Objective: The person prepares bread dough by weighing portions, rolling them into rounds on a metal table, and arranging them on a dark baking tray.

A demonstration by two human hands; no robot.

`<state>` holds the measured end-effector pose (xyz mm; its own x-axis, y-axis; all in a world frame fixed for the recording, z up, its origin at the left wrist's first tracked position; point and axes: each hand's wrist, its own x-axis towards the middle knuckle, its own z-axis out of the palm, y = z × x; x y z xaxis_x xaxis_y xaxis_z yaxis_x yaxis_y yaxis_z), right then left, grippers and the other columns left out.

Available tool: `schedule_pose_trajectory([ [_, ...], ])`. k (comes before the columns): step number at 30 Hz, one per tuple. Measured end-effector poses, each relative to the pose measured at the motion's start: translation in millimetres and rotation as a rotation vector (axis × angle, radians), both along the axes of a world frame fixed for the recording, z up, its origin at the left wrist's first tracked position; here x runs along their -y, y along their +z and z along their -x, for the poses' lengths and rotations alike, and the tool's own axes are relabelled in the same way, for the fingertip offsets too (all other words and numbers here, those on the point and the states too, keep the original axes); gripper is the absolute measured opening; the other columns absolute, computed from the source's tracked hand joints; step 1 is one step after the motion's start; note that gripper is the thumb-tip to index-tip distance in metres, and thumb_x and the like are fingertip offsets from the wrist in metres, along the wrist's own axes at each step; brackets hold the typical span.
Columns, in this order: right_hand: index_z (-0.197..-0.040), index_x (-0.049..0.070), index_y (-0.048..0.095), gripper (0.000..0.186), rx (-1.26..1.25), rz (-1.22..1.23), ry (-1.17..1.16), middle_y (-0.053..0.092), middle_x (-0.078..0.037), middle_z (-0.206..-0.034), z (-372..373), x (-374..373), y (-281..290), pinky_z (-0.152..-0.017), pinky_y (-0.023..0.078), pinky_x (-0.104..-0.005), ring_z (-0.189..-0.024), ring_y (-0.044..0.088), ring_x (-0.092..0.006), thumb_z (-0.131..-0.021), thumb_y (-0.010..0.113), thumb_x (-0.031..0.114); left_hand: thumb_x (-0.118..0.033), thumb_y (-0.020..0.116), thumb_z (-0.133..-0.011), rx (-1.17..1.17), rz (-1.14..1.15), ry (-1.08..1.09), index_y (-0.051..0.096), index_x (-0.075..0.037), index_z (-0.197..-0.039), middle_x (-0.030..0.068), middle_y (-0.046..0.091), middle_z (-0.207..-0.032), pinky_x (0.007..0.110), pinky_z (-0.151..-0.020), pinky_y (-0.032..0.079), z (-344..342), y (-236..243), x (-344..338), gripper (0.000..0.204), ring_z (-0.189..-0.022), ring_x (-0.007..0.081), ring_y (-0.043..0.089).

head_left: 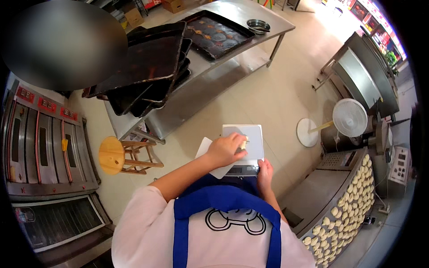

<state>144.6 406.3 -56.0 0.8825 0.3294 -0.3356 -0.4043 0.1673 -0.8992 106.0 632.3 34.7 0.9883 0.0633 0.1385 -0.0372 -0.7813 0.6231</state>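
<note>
My left hand (pixel 225 149) is curled over the pale plate (pixel 253 134) of a digital scale (pixel 241 169), its fingers closed on a small piece of dough (pixel 244 144). My right hand (pixel 265 169) grips the right front corner of the scale, beside its dark display strip. A white rectangular board (pixel 203 147) shows under my left wrist and along the scale's left side. My left fingertips are partly hidden.
Black baking trays (pixel 147 58) are stacked on a steel table (pixel 272 20) with a bowl (pixel 258 26). A wooden stool (pixel 111 155) and oven (pixel 44 147) stand left. Right are a fan (pixel 350 117) and several dough pieces (pixel 339 214) on a steel surface.
</note>
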Motion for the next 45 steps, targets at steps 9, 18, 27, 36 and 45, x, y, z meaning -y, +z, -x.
schedule_pose_trajectory([
  [9,-0.099,0.001,0.07,0.025,0.015,0.093,0.065,0.064,0.002,-0.082,-128.7,-102.4,-19.0,-0.065,0.044,-0.0257,-0.072,0.055,-0.0079,-0.099,0.056,0.023,-0.039,0.07,-0.096,-0.043,0.703,0.546,0.059,-0.008,-0.124,0.0024,0.064,-0.104,0.03,-0.055,0.049,-23.2,-37.1,-84.6,0.044,-0.065,0.0121,0.057],
  [18,-0.079,0.012,0.058,0.026,0.196,0.132,-0.084,0.051,0.005,-0.068,-440.3,-171.3,-35.9,-0.051,0.038,-0.0283,-0.06,0.046,-0.0066,-0.101,0.055,0.028,-0.055,0.05,-0.106,-0.141,1.698,0.974,0.066,-0.005,-0.111,0.0,0.058,-0.078,0.026,-0.047,0.038,-122.6,-139.6,-127.6,0.053,-0.056,0.0099,0.049],
  [27,-0.085,0.009,0.059,0.026,0.245,0.07,-0.241,0.053,0.002,-0.074,-819.3,-265.4,-46.1,-0.052,0.041,-0.0283,-0.063,0.049,-0.0084,-0.102,0.054,0.029,-0.044,0.051,-0.108,-0.621,1.175,0.85,0.066,-0.004,-0.111,-0.001,0.062,-0.083,0.029,-0.067,0.045,-367.7,-109.7,-175.9,0.043,-0.074,0.0121,0.056],
  [36,-0.099,0.007,0.059,0.03,0.037,0.094,-0.174,0.063,-0.003,-0.082,-1038.2,-369.0,-106.6,-0.054,0.048,-0.0294,-0.066,0.059,-0.014,-0.104,0.053,0.036,-0.033,0.052,-0.109,-0.353,1.469,0.92,0.058,-0.003,-0.132,0.0051,0.066,-0.119,0.032,-0.094,0.05,-593.2,-75.1,-221.7,0.038,-0.107,0.0147,0.062],
  [45,-0.124,-0.002,0.062,0.034,0.679,0.495,0.107,0.071,-0.011,-0.103,-976.8,-339.4,-76.4,-0.089,0.053,-0.0351,-0.097,0.067,-0.023,-0.099,0.064,0.021,-0.027,0.046,-0.111,-0.253,1.628,1.084,0.053,-0.005,-0.139,0.0078,0.063,-0.13,0.039,-0.105,0.05,-671.8,-52.1,-217.2,0.036,-0.12,0.0199,0.062],
])
